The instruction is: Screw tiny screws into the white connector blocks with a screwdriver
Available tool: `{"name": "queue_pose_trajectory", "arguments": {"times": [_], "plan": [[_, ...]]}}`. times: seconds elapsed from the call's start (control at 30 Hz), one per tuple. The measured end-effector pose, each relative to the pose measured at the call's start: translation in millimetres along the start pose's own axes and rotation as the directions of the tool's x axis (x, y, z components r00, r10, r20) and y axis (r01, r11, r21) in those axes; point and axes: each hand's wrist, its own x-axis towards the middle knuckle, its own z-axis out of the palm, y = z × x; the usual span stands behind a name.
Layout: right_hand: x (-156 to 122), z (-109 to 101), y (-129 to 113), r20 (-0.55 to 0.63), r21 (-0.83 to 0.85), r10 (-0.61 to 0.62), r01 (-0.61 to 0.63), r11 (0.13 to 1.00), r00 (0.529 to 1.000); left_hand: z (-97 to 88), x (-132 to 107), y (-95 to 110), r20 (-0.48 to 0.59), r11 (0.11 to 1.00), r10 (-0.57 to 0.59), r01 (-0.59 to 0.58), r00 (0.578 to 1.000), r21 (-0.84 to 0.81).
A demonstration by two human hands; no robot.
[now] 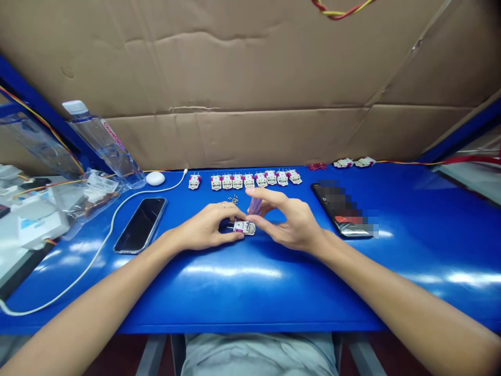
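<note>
My left hand [207, 225] rests on the blue bench and pinches a small white and magenta electronic module [244, 227] at its fingertips. My right hand [290, 221] is just to the right of that module, its thumb and fingers curved around a small translucent purple piece [255, 206]. The purple piece is partly hidden by those fingers, and its exact shape is hard to tell. Behind my hands stands a row of several matching modules [249, 180], and a small pile of tiny metal parts [234, 199] lies just in front of that row.
A black smartphone [141, 225] lies left of my hands, with a white cable [111, 235] curving past it. Another phone [340, 211] lies to the right. Plastic bags and a clear bottle [104, 143] sit at the back left, before a cardboard wall [235, 68].
</note>
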Motion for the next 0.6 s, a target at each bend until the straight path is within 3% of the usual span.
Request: {"name": "queue_pose_trajectory", "arguments": {"times": [0.17, 0.37, 0.6], "plan": [[-0.4, 0.5, -1.9, 0.055, 0.000, 0.054, -0.054, 0.999, 0.997, 0.7, -0.2, -1.2, -0.008, 1.000, 0.013, -0.013, 1.000, 0.005], [-0.6, 0.7, -1.2, 0.019, -0.022, -0.016, 0.016, 1.000, 1.000, 0.3, 0.4, 0.0, 0.000, 1.000, 0.009, -0.009, 1.000, -0.006], [-1.5, 0.0, 0.1, 0.066, -0.006, 0.018, -0.018, 1.000, 0.998, 0.6, -0.4, -1.3, 0.003, 1.000, -0.001, 0.001, 1.000, 0.013]]}}
